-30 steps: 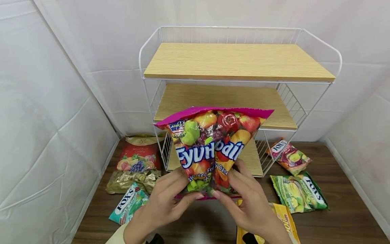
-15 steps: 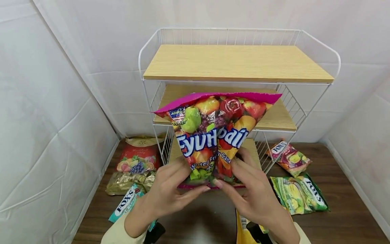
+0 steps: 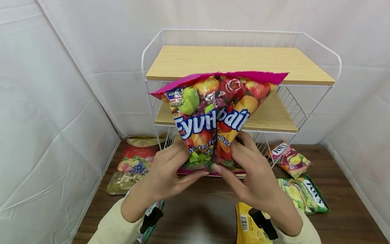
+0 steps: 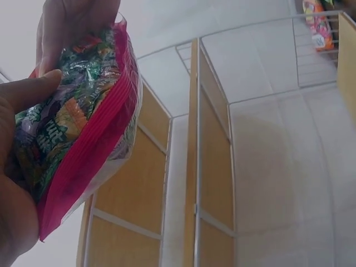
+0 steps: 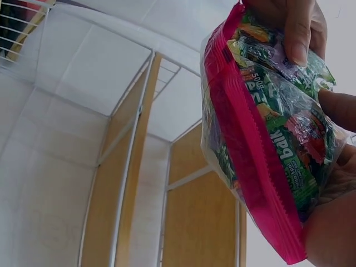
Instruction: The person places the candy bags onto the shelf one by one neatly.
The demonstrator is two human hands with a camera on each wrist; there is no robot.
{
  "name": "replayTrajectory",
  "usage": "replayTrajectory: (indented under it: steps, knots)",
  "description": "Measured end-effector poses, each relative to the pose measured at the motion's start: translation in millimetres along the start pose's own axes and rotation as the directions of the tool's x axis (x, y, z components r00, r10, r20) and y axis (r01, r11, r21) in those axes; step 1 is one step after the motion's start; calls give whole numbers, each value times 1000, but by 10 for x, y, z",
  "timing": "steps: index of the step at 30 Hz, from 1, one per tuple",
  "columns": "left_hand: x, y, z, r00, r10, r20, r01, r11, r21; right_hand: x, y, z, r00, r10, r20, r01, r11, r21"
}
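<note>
Both hands gripped the lower end of the fruit candy bag [image 3: 214,118], the left hand [image 3: 166,176] and the right hand [image 3: 254,179] each curling fingers and thumb round a bottom corner, so the bag stood upright with its pink sealed edge on top. It was held in the air in front of the white wire rack [image 3: 304,35], level with the middle wooden shelf [image 3: 271,117]. Other candy packets lay flat on the brown table [image 3: 198,217] on either side of the rack, among them a green Fox's bag [image 3: 301,195] and a red mixed fruit candy bag [image 3: 137,159].

Dark wooden table [image 3: 344,189]; white wire shelf rack [image 3: 240,61] standing on it, candy bags [image 3: 300,195] lying either side
</note>
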State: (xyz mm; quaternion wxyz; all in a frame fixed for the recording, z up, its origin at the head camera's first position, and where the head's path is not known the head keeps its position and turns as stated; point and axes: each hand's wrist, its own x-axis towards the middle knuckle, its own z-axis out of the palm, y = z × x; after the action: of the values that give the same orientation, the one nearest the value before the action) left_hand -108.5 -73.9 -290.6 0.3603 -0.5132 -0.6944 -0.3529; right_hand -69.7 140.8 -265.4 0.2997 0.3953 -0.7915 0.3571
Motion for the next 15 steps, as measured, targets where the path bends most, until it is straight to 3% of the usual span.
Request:
replayTrajectory:
  steps: [9, 15]
  knots:
    - [163, -72, -120, 998, 16, 59, -19, 998, 53, 187, -13, -78, 1000, -19, -2, 19, 1000, -21]
    - [226, -100, -186, 998, 4, 62, -8, 998, 67, 302, -33, -130, 998, -23, 59, 25, 999, -23]
